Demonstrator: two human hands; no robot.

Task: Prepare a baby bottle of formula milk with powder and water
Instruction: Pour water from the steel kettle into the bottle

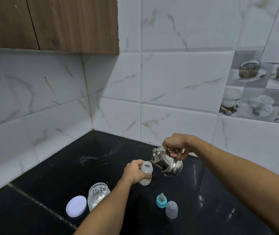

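Lettering on kettle (170,164) sticker (159,166) and bottle (147,171) is too small to read.

Your kettle (167,162) is polished steel, mirror-bright w/ reflections. The bottle (146,173) is cloudy translucent plastic, smooth, semi-matt. You've got a black stone tabletop (67,175): glossy, fine speckle, whitish smears toward the back. The jar (98,195) is clear & shiny; glass vs plastic, can't tell. The round lid (76,206) looks matt pale plastic, ribbed edge. The teat ring (161,201) is blue plastic, the dome cap (171,209) frosted clear plastic. The wall tiles (177,78) are glossy, marble-look; the cabinet (67,22) is matt wood grain.
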